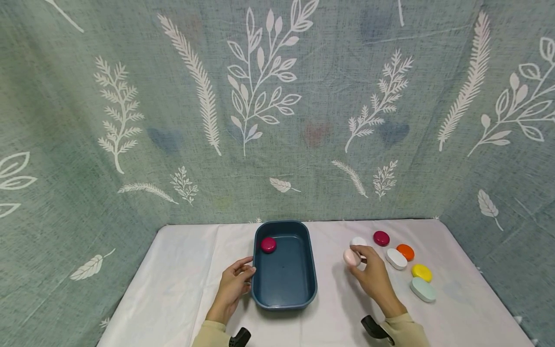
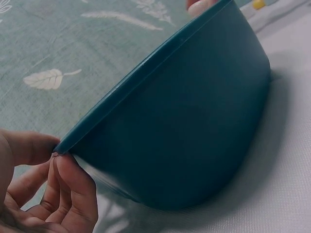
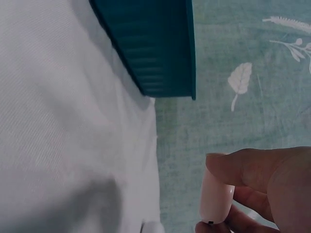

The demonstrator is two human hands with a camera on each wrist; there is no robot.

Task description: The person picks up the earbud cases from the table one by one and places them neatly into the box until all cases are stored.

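The rim of a dark blue rectangular tray (image 1: 284, 282) is pinched between the thumb and fingers of the left hand (image 1: 231, 285); the tray is situated just to the right of that hand. Inside it, beyond the left hand and to its right, a glossy crimson disc (image 1: 268, 245) is seen near the tray's left wall.

A pale pink rounded disc (image 1: 351, 258) is gripped on edge between the thumb and fingers of the right hand (image 1: 374, 275) and is held above the white tablecloth (image 1: 182, 270), well apart from the tray. Just beyond the right hand, a white disc (image 1: 357, 241) is partly hidden. Farther beyond and slightly to its right, a second crimson disc (image 1: 381, 238) is placed. To the right of the same hand, a white oval disc (image 1: 396, 259), an orange disc (image 1: 405, 252), a yellow disc (image 1: 422, 273) and a pale mint oval disc (image 1: 422, 289) are spread. Beyond both hands, a grey-green leaf-patterned curtain (image 1: 312, 183) is hung.
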